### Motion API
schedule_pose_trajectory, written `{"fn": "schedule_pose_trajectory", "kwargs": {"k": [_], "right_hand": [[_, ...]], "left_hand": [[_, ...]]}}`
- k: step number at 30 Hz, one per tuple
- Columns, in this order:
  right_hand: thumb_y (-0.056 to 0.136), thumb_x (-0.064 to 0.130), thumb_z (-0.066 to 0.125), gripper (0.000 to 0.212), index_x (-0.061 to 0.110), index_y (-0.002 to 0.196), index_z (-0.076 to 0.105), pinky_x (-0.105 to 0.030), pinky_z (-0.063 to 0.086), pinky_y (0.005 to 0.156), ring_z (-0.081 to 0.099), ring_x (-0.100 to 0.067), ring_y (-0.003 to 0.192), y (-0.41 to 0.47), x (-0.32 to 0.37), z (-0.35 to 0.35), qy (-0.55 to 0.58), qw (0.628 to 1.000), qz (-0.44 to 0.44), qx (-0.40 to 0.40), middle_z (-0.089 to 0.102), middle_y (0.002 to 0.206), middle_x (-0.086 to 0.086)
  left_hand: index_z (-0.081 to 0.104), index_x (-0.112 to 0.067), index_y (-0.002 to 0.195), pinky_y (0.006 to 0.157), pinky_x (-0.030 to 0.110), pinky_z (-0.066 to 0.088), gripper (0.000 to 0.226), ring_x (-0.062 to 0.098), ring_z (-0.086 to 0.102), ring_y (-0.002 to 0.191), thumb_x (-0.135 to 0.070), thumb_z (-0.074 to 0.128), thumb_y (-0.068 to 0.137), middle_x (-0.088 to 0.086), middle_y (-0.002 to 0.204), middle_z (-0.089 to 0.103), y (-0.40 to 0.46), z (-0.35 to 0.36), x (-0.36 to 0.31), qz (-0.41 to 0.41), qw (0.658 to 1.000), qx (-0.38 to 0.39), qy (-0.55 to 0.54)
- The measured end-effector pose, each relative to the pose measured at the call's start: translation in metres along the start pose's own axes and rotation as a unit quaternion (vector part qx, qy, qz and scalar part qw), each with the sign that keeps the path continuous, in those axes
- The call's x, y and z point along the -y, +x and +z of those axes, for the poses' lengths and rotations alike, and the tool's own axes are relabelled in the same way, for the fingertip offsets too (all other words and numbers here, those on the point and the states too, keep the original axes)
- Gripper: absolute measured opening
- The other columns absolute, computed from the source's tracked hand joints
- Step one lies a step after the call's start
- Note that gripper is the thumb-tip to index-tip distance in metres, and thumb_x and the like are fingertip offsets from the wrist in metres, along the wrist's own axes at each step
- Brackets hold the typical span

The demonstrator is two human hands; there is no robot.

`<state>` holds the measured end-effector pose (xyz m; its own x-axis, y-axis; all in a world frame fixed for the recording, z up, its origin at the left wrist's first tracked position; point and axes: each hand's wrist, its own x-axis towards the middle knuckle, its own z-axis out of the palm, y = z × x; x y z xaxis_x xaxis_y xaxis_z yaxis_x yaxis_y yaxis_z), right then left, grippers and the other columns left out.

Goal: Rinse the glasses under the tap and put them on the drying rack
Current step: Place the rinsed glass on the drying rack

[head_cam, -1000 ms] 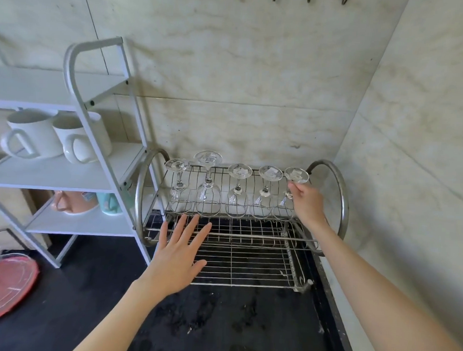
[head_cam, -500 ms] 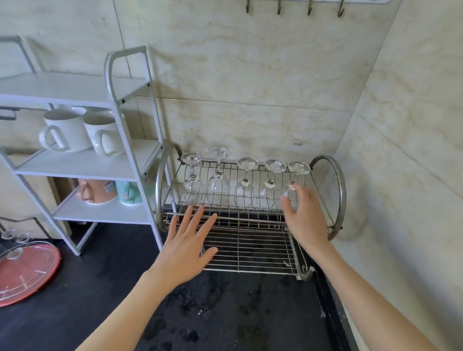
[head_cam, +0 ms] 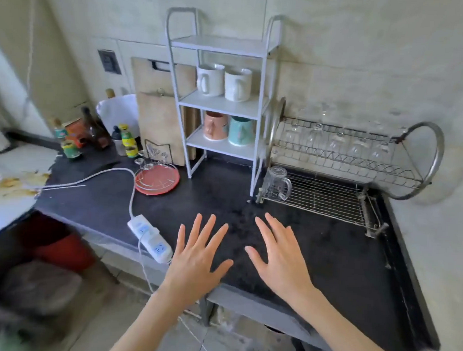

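Left hand [head_cam: 195, 256]: fingers spreading wide, gripping nothing, hovering over the black counter [head_cam: 340, 259]. Right hand [head_cam: 280, 257]: likewise splaying flat and empty. Stemmed glasses [head_cam: 338, 140]: hanging upside down on the drying rack [head_cam: 358, 159] upper tier, blurred, perhaps five. Glass mug [head_cam: 276, 182]: sitting on the lower grid. Red tray [head_cam: 157, 178]: holding more glasses. White shelf [head_cam: 223, 100]: carrying mugs.

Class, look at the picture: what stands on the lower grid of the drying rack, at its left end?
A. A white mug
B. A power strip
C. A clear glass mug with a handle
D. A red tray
C: a clear glass mug with a handle stands on the left end of the lower grid of the drying rack.
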<state>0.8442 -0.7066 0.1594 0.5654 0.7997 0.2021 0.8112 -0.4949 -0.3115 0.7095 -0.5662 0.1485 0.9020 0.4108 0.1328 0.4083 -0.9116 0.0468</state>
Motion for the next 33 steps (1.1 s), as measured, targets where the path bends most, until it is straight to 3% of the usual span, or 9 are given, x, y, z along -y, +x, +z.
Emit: {"fn": "schedule_pose_trajectory", "kwargs": {"k": [3, 8, 14, 21, 23, 28, 30, 32, 33], "right_hand": [[0.089, 0.053, 0.033, 0.062, 0.014, 0.134, 0.049, -0.047, 0.040, 0.101, 0.052, -0.027, 0.124, -0.017, 0.054, 0.025, 0.017, 0.997, -0.067, 0.034, 0.050, 0.138, -0.010], [0.095, 0.058, 0.016, 0.065, 0.015, 0.131, 0.048, -0.049, 0.043, 0.099, 0.052, -0.024, 0.120, -0.020, 0.147, 0.065, 0.059, 0.977, -0.191, 0.077, 0.054, 0.133, -0.007], [0.094, 0.060, 0.015, 0.065, 0.017, 0.132, 0.046, -0.049, 0.044, 0.098, 0.049, -0.023, 0.123, 0.019, 0.259, 0.115, 0.089, 0.942, -0.294, 0.134, 0.054, 0.134, -0.008], [0.092, 0.060, 0.023, 0.066, 0.016, 0.136, 0.046, -0.048, 0.034, 0.105, 0.050, -0.026, 0.127, 0.118, 0.374, 0.164, 0.095, 0.901, -0.378, 0.189, 0.051, 0.138, -0.010], [0.089, 0.065, 0.018, 0.074, 0.018, 0.140, 0.041, -0.041, 0.024, 0.112, 0.041, -0.023, 0.134, 0.144, 0.405, 0.171, 0.103, 0.890, -0.399, 0.197, 0.044, 0.144, -0.007], [0.082, 0.066, 0.014, 0.079, 0.024, 0.148, 0.023, -0.027, 0.005, 0.115, 0.019, -0.014, 0.143, 0.195, 0.471, 0.202, 0.117, 0.867, -0.433, 0.216, 0.025, 0.154, 0.001], [0.091, 0.060, 0.028, 0.068, 0.025, 0.149, 0.019, -0.027, 0.006, 0.116, 0.016, -0.013, 0.144, 0.213, 0.493, 0.218, 0.110, 0.861, -0.438, 0.235, 0.021, 0.155, 0.003], [0.095, 0.051, 0.036, 0.063, 0.025, 0.149, 0.018, -0.028, 0.010, 0.117, 0.015, -0.012, 0.144, 0.232, 0.515, 0.236, 0.104, 0.861, -0.433, 0.245, 0.020, 0.156, 0.004], [0.095, 0.050, 0.037, 0.062, 0.025, 0.149, 0.018, -0.027, 0.012, 0.117, 0.015, -0.012, 0.144, 0.242, 0.527, 0.245, 0.103, 0.863, -0.427, 0.250, 0.019, 0.156, 0.004]], "left_hand": [[0.042, -0.021, 0.136, 0.099, 0.059, 0.032, 0.065, 0.037, 0.037, 0.132, -0.061, 0.015, 0.092, 0.009, 0.142, 0.046, -0.066, -0.007, 0.037, -0.073, 0.997, 0.012, 0.002], [0.045, -0.022, 0.134, 0.092, 0.061, 0.040, 0.066, 0.039, 0.044, 0.127, -0.058, 0.038, 0.079, 0.012, 0.139, 0.049, -0.159, -0.013, 0.101, -0.209, 0.977, 0.037, -0.013], [0.044, -0.021, 0.134, 0.092, 0.060, 0.042, 0.065, 0.038, 0.043, 0.128, -0.059, 0.035, 0.082, 0.012, 0.139, 0.048, -0.226, -0.016, 0.185, -0.349, 0.936, 0.052, -0.008], [0.040, -0.022, 0.136, 0.095, 0.057, 0.036, 0.064, 0.039, 0.042, 0.128, -0.056, 0.036, 0.081, 0.012, 0.140, 0.048, -0.228, -0.033, 0.294, -0.470, 0.882, 0.030, 0.004], [0.041, -0.023, 0.136, 0.097, 0.055, 0.032, 0.064, 0.036, 0.040, 0.130, -0.057, 0.034, 0.083, 0.011, 0.141, 0.047, -0.227, -0.036, 0.321, -0.498, 0.867, 0.028, 0.014], [0.042, -0.023, 0.135, 0.097, 0.051, 0.030, 0.065, 0.035, 0.041, 0.129, -0.061, 0.010, 0.093, 0.010, 0.138, 0.049, -0.228, -0.033, 0.385, -0.550, 0.834, 0.042, 0.000], [0.044, -0.023, 0.135, 0.097, 0.050, 0.031, 0.069, 0.034, 0.038, 0.130, -0.062, 0.005, 0.092, 0.010, 0.139, 0.049, -0.226, -0.026, 0.412, -0.556, 0.830, 0.049, -0.014], [0.038, -0.026, 0.139, 0.102, 0.051, 0.025, 0.078, 0.034, 0.023, 0.136, -0.068, -0.001, 0.088, 0.009, 0.147, 0.038, -0.224, -0.022, 0.443, -0.549, 0.834, 0.043, -0.025], [0.028, -0.029, 0.144, 0.107, 0.050, 0.015, 0.088, 0.032, 0.009, 0.140, -0.074, -0.011, 0.080, 0.006, 0.153, 0.022, -0.223, -0.020, 0.462, -0.543, 0.839, 0.030, -0.025]]}}
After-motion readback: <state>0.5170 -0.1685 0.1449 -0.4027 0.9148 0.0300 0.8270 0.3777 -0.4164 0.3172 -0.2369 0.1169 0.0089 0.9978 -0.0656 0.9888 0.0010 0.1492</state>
